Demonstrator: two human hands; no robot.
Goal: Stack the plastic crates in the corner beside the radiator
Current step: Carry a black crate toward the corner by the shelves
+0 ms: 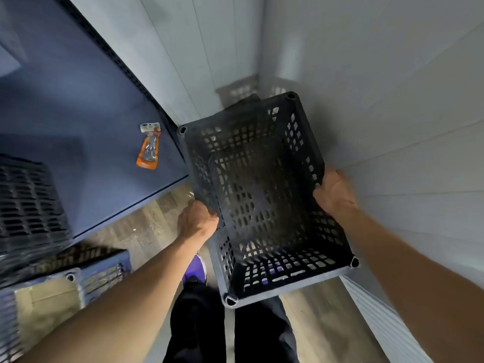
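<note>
I carry a black perforated plastic crate (259, 195) in the air, open side up and empty. My left hand (196, 221) grips its left long wall, and my right hand (332, 192) grips its right long wall. Beyond it, low in the corner of the white walls, another crate (239, 91) shows blurred, partly hidden by the one I hold. The white ribbed radiator (387, 326) runs along the right wall at the lower right.
A blue shelf (78, 121) fills the left, with an orange packet (149, 148) and a dark crate (26, 203) on it. A blue crate (102, 276) holding cardboard stands at lower left. Wood floor and my legs lie below.
</note>
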